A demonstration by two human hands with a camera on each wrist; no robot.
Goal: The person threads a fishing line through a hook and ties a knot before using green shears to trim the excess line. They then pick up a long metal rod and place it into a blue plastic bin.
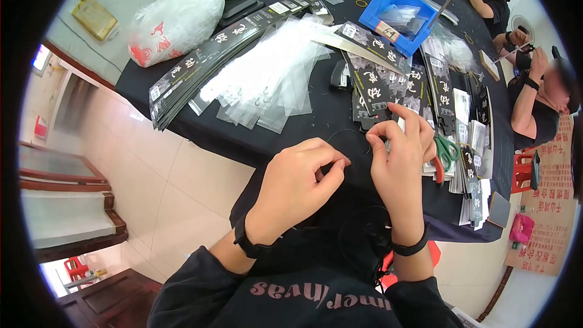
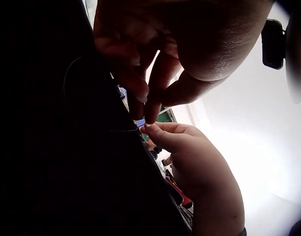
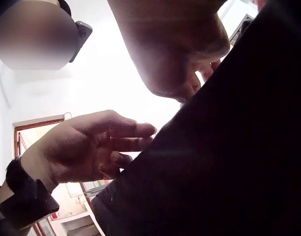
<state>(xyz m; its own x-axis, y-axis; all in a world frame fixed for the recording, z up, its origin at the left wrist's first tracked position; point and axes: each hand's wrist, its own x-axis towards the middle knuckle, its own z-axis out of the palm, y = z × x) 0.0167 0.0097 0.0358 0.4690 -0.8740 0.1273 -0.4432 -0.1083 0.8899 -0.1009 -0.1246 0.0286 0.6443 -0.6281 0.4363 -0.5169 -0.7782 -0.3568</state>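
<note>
In the head view, the left hand (image 1: 300,182) is held low over the dark cloth, its thumb and forefinger tips close together; anything between them is too small to tell. The right hand (image 1: 401,146) faces it a short gap away, thumb and forefinger pinched. A thin line (image 1: 343,131) arcs over the cloth between the hands. The left wrist view shows the line (image 2: 123,131) reaching the pinched fingertips of the right hand (image 2: 192,164), beneath the left hand (image 2: 190,39). In the right wrist view, the left hand (image 3: 86,147) has bent fingers; cloth partly hides the right hand (image 3: 175,54).
Clear sleeves (image 1: 267,79) and black printed cards (image 1: 212,48) lie beyond the hands. A blue bin (image 1: 376,9) stands farther back, a white bag (image 1: 179,21) back left. Green-handled scissors (image 1: 448,153) lie beside the right hand. Other people sit at the right.
</note>
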